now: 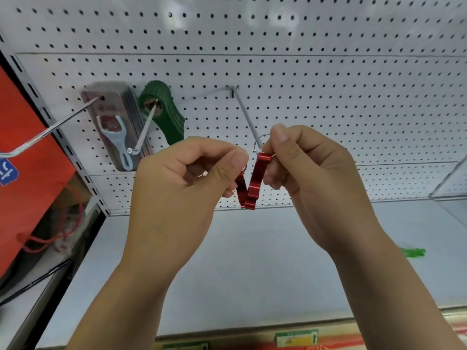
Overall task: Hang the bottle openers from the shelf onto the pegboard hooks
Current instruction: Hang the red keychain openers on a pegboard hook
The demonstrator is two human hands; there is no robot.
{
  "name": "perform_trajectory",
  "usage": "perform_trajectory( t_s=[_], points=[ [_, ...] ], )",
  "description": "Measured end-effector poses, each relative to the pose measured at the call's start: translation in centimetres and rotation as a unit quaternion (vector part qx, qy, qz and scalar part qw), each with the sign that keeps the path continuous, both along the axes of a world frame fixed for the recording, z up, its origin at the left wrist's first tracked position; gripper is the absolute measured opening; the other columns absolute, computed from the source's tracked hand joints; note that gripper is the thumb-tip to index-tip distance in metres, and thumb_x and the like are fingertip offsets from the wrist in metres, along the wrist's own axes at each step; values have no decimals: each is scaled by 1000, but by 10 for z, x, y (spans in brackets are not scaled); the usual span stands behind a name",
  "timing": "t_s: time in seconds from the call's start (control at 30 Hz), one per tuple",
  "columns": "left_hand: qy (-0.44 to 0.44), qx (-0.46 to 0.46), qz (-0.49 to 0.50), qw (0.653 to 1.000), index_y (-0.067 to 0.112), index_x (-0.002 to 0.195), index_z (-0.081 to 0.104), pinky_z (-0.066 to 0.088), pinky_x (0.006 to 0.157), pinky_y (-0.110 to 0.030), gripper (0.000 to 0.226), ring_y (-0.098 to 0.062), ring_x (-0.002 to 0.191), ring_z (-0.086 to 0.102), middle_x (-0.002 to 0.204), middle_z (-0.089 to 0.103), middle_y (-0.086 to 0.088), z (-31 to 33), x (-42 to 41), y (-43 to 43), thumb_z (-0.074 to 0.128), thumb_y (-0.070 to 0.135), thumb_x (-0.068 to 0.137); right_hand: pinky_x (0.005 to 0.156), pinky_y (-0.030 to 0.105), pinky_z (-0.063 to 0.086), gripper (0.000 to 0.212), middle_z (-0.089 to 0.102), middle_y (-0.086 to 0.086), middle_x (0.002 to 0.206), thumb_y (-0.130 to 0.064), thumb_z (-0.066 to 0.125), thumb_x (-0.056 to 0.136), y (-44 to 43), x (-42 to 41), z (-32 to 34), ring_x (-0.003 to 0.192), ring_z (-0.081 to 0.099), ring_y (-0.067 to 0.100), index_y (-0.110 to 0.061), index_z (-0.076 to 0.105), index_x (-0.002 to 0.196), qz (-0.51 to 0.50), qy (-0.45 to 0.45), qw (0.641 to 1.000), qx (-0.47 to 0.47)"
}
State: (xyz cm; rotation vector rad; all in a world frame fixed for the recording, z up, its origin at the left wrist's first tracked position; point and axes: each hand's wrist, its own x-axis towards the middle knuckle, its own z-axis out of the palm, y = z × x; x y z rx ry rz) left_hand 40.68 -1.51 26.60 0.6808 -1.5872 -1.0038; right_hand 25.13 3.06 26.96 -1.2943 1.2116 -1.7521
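I read both hands raised in front of the pegboard (328, 97), above the shelf (252, 261). R hand (310, 168): thumb and forefinger pinch the top end of a red bottle opener (255, 183) just below its key ring (258, 144); remaining fingers curl under. Reason, as I judge it: this pinch leaves the ring free and upright, so it can be threaded onto the bare hook (246, 114), whose tip lies right at the ring. I cannot tell if the ring is on the wire yet. L hand (182, 178): thumb pressed against forefinger, pinching the top of a second red opener (240, 188); other fingers curl into the palm. Both openers hang down and meet at their lower ends, forming a V btwn the hands. Probable purpose: L hand holds the next unit ready near the hook. Ref. items: carded silver openers (113, 127) and green openers (164, 114) hang on the two hooks to the left, so the bare hook is the likely pos. for red stock. A green item (414, 252) lies on the shelf at right, too blurred to identify.
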Motion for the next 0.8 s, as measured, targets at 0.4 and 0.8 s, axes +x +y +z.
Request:
perform_trajectory(
  t_s=[0.4,0.8],
  points=[
    [-6,-10,-32,999,25,84,77,54,61,-17,4,-11,61,69,71,74,4,4,-1,-2,75,23,80,65,32,43,27,59,-2,60,-38,64,89,-14,-9,-6,59,54,15,-13,62,79,-4,6,998,57],
    [-10,-36,-39,999,23,92,78,56,67,-22,8,-13,74,69,83,76,6,4,-18,-17,73,19,87,67,23,48,29,68,-4,75,-40,63,86,9,-11,-4,66,59,12,-13,69,93,-84,28,996,23]
  ],
)
